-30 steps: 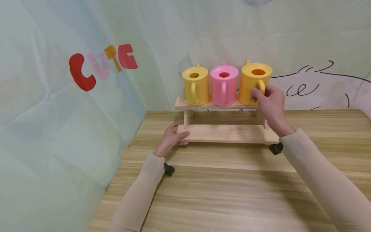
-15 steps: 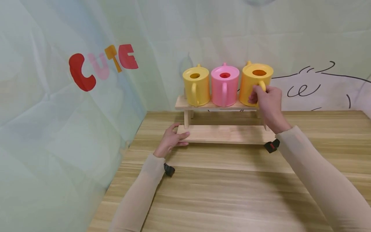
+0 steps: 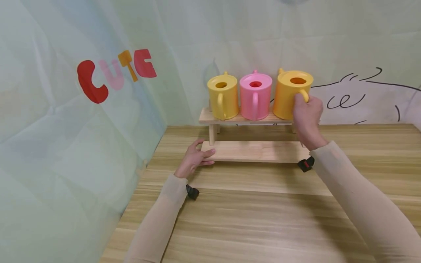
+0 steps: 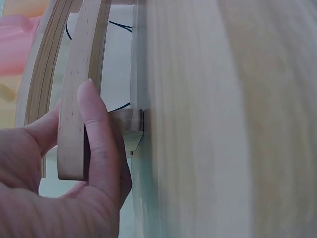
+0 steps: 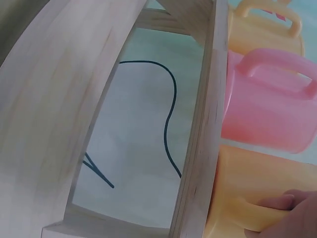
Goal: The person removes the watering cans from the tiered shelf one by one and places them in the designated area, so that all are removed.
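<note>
My right hand (image 3: 308, 116) curls closed round the handle (image 3: 304, 95) of the yellow, cylindrical, plastic-looking jug (image 3: 285, 100) (likely light, stiff, slick, best held there), rightmost on the pale wooden upper shelf (image 3: 204, 116), my left hand (image 3: 193, 157) gripping the matching lower board (image 3: 256, 151).

Your head camera looks forward and down at the shelf (image 3: 256, 150) from above its front, far enough back to frame it whole. Your left wrist camera sits close to the shelf's left end, your right one close to its right, both tipped sideways; all three share the shelf and the pink mug (image 3: 255, 98).
</note>
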### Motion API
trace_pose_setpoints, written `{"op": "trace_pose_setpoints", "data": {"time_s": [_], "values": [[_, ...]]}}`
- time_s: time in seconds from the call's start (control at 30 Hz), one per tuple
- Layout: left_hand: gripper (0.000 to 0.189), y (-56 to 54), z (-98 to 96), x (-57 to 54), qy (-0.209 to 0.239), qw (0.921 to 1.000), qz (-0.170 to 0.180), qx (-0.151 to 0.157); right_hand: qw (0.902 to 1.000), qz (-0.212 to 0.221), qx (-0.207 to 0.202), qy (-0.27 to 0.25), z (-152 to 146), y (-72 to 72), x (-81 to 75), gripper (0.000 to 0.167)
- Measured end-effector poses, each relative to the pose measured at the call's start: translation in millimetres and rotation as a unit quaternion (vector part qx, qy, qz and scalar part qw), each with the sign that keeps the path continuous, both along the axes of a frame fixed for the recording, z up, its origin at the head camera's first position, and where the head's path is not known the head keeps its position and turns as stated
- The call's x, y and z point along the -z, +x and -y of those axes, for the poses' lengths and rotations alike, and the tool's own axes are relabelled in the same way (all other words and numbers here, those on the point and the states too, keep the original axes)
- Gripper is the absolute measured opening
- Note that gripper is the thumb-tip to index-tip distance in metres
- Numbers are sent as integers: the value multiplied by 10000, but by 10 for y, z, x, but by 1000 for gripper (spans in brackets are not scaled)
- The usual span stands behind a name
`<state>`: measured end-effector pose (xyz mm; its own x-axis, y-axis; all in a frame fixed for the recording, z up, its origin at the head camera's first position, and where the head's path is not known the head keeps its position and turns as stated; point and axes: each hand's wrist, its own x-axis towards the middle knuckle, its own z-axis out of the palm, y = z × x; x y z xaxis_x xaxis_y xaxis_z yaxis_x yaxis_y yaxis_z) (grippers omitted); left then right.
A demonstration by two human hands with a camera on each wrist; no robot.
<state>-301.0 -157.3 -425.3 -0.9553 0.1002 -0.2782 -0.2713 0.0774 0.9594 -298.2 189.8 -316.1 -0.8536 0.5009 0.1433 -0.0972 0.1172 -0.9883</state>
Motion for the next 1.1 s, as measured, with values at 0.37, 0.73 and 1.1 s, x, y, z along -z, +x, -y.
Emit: {"op": "trace_pose_setpoints", "data": {"time_s": [0.37,0.73,1.1], "values": [[77,-8,-9,6,14,10000,48,-49,9987,-353,360,-115,-50,25,-14,41],[76,-32,-3,29,52,10000,30,-42,9982,-434,422,37,-253,186,-89,45],[76,-73,42,33,43,10000,-19,2,9935,-831,563,-530,-586,344,-106,43]]}}
